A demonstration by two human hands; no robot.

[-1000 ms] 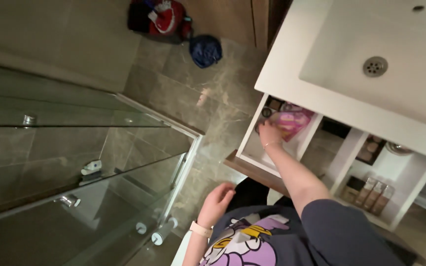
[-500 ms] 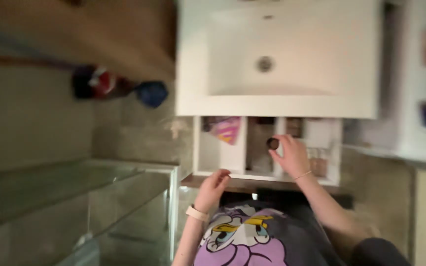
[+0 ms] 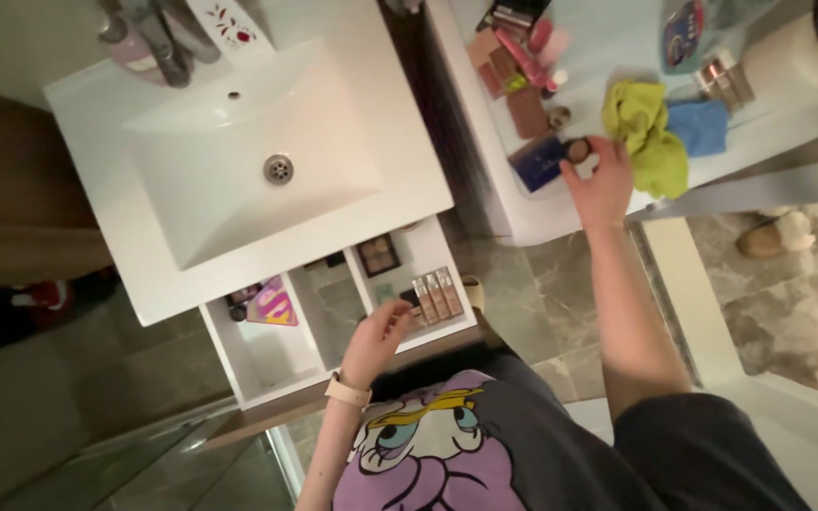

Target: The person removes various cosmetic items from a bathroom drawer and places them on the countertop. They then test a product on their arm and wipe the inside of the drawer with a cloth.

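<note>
- Right hand, right of centre in the upper frame, is closing its fingertips on a small round jar on the white shelf.
- Left hand, lower centre, is hovering half-curled, holding nothing, at the open drawer's front edge, just beside its tubes.
- Jar is partly hiding behind fingers; its details are blurring.

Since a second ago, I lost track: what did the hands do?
The right hand left the drawer and reached to the side counter, fingers on a small round compact. The left hand rose to the drawer's front. The drawer stayed open.
</note>
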